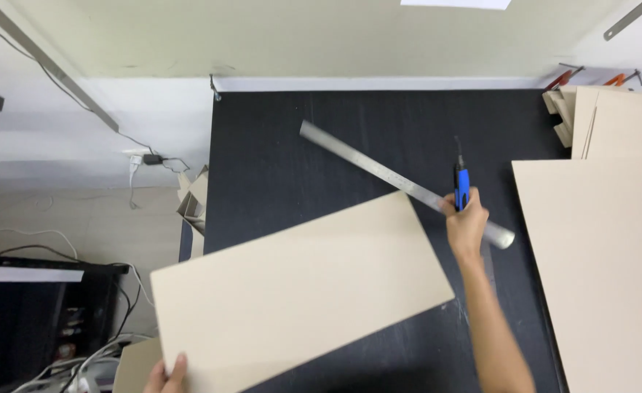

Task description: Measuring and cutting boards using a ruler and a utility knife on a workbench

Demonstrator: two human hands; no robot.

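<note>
L hand [165, 376] on board [299, 291], R hand [466, 224] w/ knife [461, 185].

head view: single camera worn on the person's head | looks steeply down, near top-down, on the black flat-topped bench [321, 160] | faces the bench's far edge and the white wall behind | close, arm's reach | left edge and floor showing, right edge hidden

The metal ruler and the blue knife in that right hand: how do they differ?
The metal ruler is long, flat and silver; the blue knife is short, with a blue and black handle. The ruler lies slantwise across the black table, while the knife points away from the person. Both sit in the right hand.
</note>
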